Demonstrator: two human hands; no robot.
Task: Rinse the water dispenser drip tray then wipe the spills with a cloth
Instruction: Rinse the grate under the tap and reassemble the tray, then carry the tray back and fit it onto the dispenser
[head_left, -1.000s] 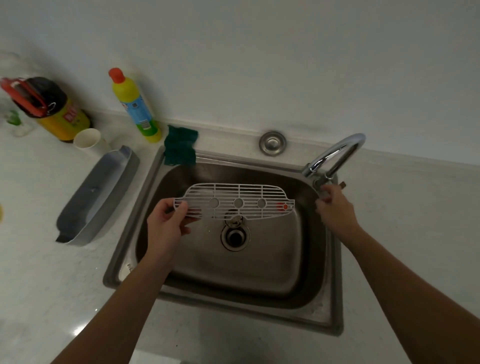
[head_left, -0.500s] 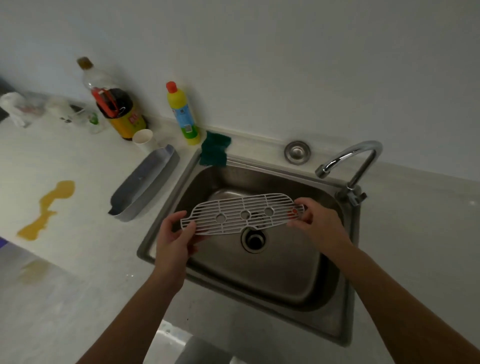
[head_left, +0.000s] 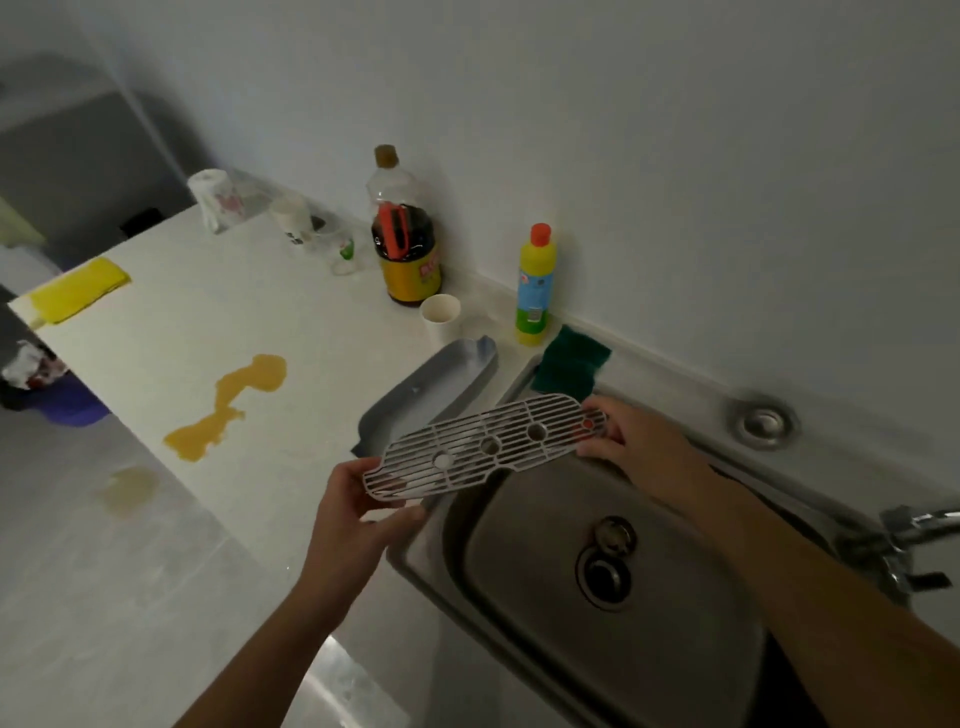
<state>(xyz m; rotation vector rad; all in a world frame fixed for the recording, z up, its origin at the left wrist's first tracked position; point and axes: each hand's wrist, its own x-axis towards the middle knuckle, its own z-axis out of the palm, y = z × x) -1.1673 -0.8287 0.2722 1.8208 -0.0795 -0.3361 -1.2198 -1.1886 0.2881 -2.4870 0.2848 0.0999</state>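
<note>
I hold the white slotted drip tray grate with both hands above the left rim of the steel sink. My left hand grips its near-left end and my right hand grips its far end by the red dot. The grey drip tray base lies on the white counter just beyond the grate. An orange-yellow spill spreads over the counter to the left, with a fainter patch on the floor. A yellow cloth rests at the counter's far left corner.
A green sponge, a yellow detergent bottle, a paper cup and a dark sauce bottle stand along the wall. The tap is at the right of the sink. A paper roll sits far back.
My right hand left the tap and took the grate's far end. Both hands carried the grate left, from over the drain to the sink's left rim. My view swung left, showing the spill and cloth.
</note>
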